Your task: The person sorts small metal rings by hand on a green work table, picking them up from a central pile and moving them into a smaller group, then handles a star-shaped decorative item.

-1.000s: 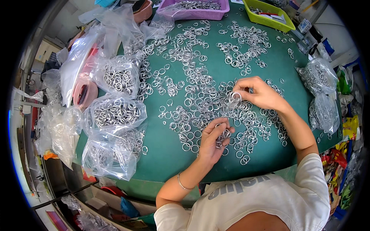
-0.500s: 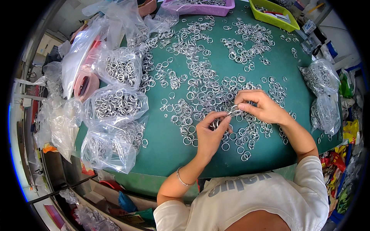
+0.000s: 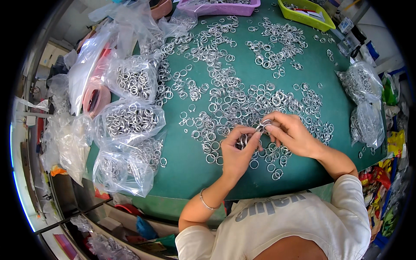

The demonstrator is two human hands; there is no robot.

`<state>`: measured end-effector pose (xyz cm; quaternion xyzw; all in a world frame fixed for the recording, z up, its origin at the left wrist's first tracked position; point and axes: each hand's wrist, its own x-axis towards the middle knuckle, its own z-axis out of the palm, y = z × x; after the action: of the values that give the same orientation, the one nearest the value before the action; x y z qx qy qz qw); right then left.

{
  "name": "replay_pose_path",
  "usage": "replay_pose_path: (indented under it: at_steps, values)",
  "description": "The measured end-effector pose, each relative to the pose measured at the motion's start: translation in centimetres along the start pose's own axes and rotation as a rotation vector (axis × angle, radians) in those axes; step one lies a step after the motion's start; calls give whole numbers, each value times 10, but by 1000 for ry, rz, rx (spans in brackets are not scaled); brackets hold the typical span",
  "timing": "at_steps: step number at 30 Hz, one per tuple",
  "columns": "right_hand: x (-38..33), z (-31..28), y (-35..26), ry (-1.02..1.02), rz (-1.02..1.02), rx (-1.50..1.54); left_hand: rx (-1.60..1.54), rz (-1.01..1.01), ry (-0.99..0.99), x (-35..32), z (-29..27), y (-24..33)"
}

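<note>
You have a small bunch of silver metal rings [image 3: 243,141] gathered in your left hand [image 3: 237,151], low over the green bench [image 3: 182,169]. Your right hand [image 3: 291,135] pinches one more ring [image 3: 264,125] at its fingertips, touching the bunch. Loose rings [image 3: 242,102] of the same kind lie flat all around.

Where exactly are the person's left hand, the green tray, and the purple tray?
left hand [image 3: 236,151], head view, on the back of the hand.
green tray [image 3: 303,16], head view, on its near rim.
purple tray [image 3: 221,8], head view, on its front wall.
</note>
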<state>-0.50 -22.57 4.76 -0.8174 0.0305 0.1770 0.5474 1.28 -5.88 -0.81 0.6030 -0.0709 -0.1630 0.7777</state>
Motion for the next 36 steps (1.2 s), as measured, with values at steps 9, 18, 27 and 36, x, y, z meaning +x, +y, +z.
replay_pose_path:
  at_steps: [9,18,27,36]
  values:
    - [0,10,14,361,-489,-378,473,475,56,0,2,1]
    - [0,4,9,218,-269,-52,141,235,-2,2,-4,5]
    - [-2,-10,8,-85,75,503,699,839,-9,3,-5,4]
    - [-5,-1,14,177,-368,-156,275,239,9,3,-3,3]
